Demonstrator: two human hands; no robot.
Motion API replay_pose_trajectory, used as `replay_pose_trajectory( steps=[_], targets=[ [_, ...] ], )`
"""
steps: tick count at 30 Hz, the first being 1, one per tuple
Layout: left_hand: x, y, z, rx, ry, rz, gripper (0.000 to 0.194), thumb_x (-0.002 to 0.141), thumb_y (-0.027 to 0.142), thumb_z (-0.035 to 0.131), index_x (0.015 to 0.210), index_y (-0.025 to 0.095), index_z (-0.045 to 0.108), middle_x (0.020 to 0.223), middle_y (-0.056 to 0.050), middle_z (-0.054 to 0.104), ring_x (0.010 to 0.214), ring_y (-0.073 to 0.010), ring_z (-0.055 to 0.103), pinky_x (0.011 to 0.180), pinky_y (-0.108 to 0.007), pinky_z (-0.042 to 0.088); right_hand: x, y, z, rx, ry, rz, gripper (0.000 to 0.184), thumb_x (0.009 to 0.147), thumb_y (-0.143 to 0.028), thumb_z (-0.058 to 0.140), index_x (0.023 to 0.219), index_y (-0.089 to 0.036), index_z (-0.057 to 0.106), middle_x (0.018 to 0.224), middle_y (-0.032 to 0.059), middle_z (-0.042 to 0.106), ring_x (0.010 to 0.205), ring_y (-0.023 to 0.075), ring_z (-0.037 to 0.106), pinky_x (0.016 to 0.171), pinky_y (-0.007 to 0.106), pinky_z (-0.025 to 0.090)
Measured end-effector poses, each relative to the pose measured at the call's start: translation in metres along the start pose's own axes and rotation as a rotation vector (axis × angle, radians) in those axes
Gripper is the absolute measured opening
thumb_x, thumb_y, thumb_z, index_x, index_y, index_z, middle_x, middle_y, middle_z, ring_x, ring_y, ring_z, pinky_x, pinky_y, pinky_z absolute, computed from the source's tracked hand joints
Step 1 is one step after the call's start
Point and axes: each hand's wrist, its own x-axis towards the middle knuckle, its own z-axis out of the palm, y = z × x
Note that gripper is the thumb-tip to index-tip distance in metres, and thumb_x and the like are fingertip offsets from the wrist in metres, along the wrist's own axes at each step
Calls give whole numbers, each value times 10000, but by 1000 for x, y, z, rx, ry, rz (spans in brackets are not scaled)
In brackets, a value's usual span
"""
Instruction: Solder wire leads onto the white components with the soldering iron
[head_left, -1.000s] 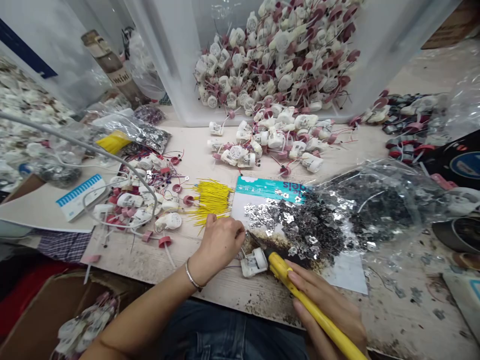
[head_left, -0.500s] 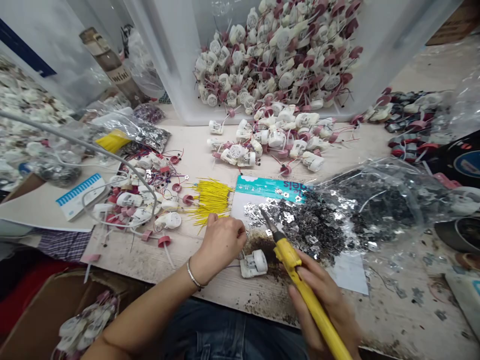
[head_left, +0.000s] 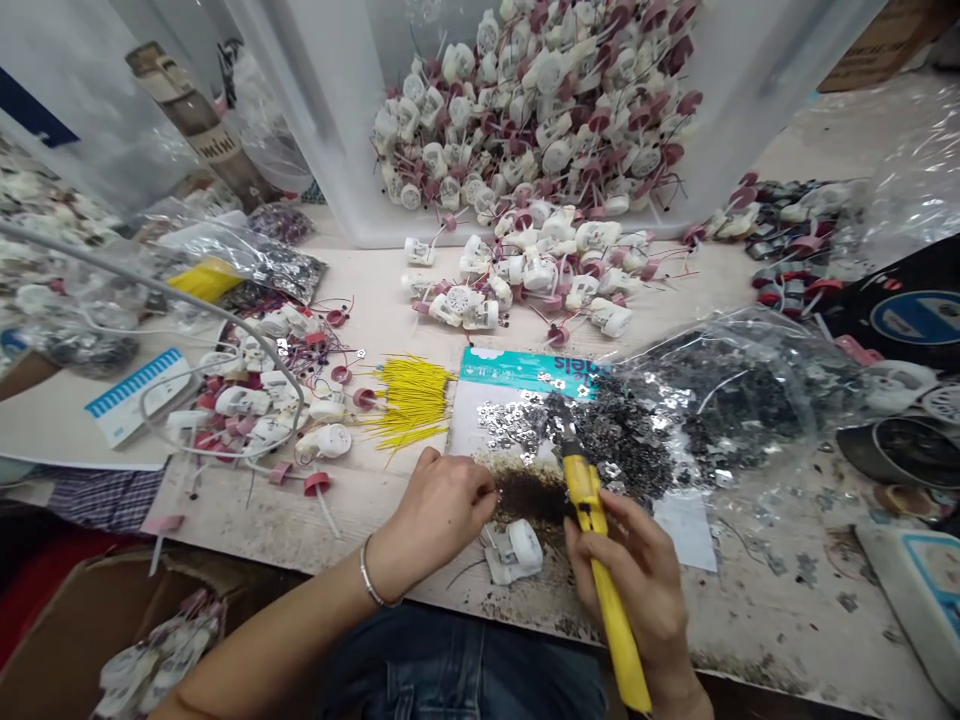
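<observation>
Head view over a worktop (head_left: pixel 720 600). The right hand (head_left: pixel 637 570) grips a yellow-handled soldering iron (head_left: pixel 592 510), its fingers (head_left: pixel 611 510) clenched round the handle and its tip above silver metal clips (head_left: pixel 510 420) scattered on a card. The left hand (head_left: pixel 435 515) lies curled near a wired white plastic unit (head_left: pixel 514 552); whether its fingers (head_left: pixel 476 485) pinch anything cannot be told. Apparently finished: wired white units heaped in a translucent bin (head_left: pixel 330 130) and a loose group of units (head_left: pixel 525 270). Apparently remaining: a yellow wire bundle (head_left: pixel 412 400) and a plastic bag of clips (head_left: pixel 720 420).
</observation>
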Motion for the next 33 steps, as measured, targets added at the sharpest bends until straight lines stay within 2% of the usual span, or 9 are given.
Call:
replay_pose_trajectory(
  steps=[4,7,11,14,17,20,26,29,33],
  targets=[
    [-5,-2,-4,-12,31,51,168,885,267,586,796,192,707,784,-39,696,748,-196,621,713,-329,390,3,26,-8,-8,-214,-88,390,869,-80,523,1204,-270,580,1440,47,404,1277,220,495,1003,314,509],
    [-8,-14,-13,-34,122,21,153,899,254,567,852,195,701,830,-41,707,808,-205,636,742,-332,414,5,30,-3,12,-255,-130,448,873,-69,507,1263,-288,536,1488,34,346,1321,213,446,1035,308,482],
    [-5,-40,-23,145,297,-193,173,902,205,524,886,167,692,906,-82,718,856,-251,645,794,-388,416,2,27,12,156,-272,30,432,876,-119,527,1254,-328,531,1458,16,396,1300,204,474,1042,337,481],
    [1,-56,-25,212,292,-293,167,889,194,524,906,152,685,916,-97,706,867,-254,633,797,-384,422,-1,26,19,236,-266,138,355,873,-173,546,1191,-329,574,1415,10,457,1253,199,521,997,332,519],
    [6,-66,-23,181,279,-251,168,884,168,517,858,158,683,871,-80,683,849,-217,614,795,-345,427,-4,28,15,245,-225,151,304,877,-185,535,1144,-314,602,1410,11,464,1258,207,516,996,342,518],
    [7,-70,-21,176,344,-202,178,881,161,517,816,156,682,879,-85,653,855,-214,585,802,-346,426,-5,33,7,178,-221,123,304,887,-190,514,1153,-312,595,1404,16,470,1220,189,547,952,300,541],
    [11,-77,-10,155,405,-145,133,870,184,553,842,172,682,893,-65,640,900,-224,566,814,-357,412,12,32,2,1,-346,-100,364,892,-117,492,1194,-300,583,1455,36,412,1256,201,519,977,286,514],
    [13,-78,-8,157,414,-139,147,867,172,553,807,181,687,866,-55,645,893,-223,566,813,-361,397,21,25,8,24,-253,-102,336,888,-124,506,1160,-294,608,1406,27,475,1187,193,578,942,280,538],
    [10,-77,-12,192,512,-114,155,878,168,547,818,184,689,925,-61,661,912,-234,546,843,-385,375,18,16,3,30,-83,-26,346,834,-72,568,1113,-273,611,1333,6,538,1036,144,655,817,215,577]
  ],
)
